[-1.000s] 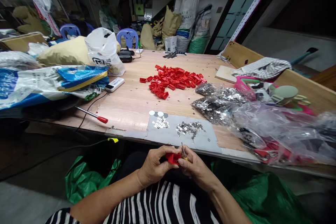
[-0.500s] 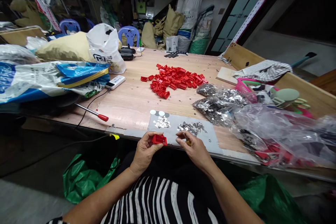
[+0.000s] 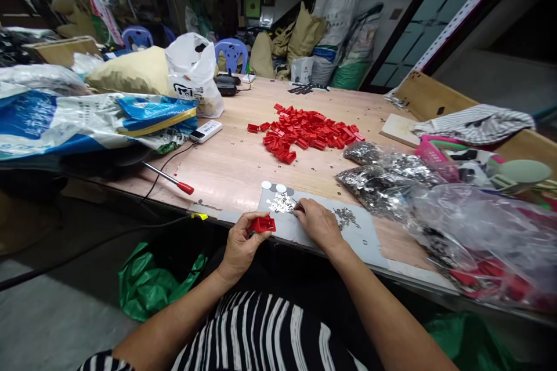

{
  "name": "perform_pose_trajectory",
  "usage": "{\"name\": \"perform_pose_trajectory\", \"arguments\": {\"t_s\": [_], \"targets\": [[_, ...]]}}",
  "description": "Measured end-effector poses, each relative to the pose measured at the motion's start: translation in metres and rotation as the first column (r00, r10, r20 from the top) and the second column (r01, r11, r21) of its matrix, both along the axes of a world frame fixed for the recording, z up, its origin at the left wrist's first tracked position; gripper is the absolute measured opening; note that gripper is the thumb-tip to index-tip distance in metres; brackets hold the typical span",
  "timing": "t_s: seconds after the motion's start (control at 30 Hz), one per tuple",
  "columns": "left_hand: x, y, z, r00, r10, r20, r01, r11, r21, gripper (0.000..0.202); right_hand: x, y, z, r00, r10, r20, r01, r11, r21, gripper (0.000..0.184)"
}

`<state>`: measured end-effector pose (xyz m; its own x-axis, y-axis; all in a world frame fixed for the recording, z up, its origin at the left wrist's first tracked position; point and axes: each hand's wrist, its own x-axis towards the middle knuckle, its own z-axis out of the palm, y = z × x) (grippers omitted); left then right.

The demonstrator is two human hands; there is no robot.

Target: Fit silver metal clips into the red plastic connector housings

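In the head view my left hand [image 3: 242, 243] grips a small open red plastic box [image 3: 263, 224] near the table's front edge, its hollow side facing up and right. Small metal bits seem to sit inside it. My right hand [image 3: 319, 223] is closed round a thin metal tool [image 3: 297, 203], mostly hidden by the fingers. The tool's tip is at a pile of bright silver metal pieces [image 3: 281, 203] on a grey mat [image 3: 300, 231]. A second pile of darker metal pieces [image 3: 347, 217] lies to the right of this hand.
Many red plastic boxes [image 3: 311, 127] are heaped mid-table. Clear bags of metal pieces [image 3: 374, 185] and a pink basket [image 3: 435, 156] stand at right. On the left are a red-tipped lever [image 3: 185, 188], a white device [image 3: 206, 131] and large sacks [image 3: 130, 72].
My right hand has moved from beside the red box forward to the bright metal pile. My left hand still holds the box. The whole view has shifted, with the scene sliding rightward.
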<state>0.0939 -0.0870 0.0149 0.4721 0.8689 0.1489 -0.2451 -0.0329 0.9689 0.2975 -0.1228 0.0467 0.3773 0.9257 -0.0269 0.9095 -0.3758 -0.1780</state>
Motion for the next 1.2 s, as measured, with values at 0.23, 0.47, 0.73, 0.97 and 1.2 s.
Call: {"name": "perform_pose_trajectory", "arguments": {"t_s": [0.23, 0.47, 0.73, 0.97, 1.2], "targets": [[0.001, 0.0, 0.004, 1.0, 0.002, -0.012, -0.001, 1.0, 0.025, 0.032, -0.001, -0.002, 0.001, 0.999, 0.002, -0.049, 0.0, 0.999, 0.05, 0.007], [0.007, -0.002, 0.012, 0.978, -0.034, 0.205, 0.099, 0.944, -0.315, 0.035, -0.015, -0.023, 0.015, 0.868, 0.251, -0.428, -0.114, 0.941, 0.32, 0.01], [0.01, -0.007, 0.019, 0.958, -0.095, 0.271, 0.213, 0.868, -0.448, 0.046, -0.036, -0.038, 0.022, 0.791, 0.376, -0.482, -0.19, 0.901, 0.391, 0.012], [0.01, -0.008, 0.022, 0.951, -0.118, 0.287, 0.252, 0.832, -0.494, 0.046, -0.035, -0.044, 0.022, 0.746, 0.555, -0.368, -0.355, 0.799, 0.486, 0.021], [0.013, -0.007, 0.022, 0.937, -0.129, 0.324, 0.297, 0.783, -0.546, 0.049, -0.032, -0.052, 0.02, 0.728, 0.598, -0.336, -0.425, 0.778, 0.463, 0.021]]}}
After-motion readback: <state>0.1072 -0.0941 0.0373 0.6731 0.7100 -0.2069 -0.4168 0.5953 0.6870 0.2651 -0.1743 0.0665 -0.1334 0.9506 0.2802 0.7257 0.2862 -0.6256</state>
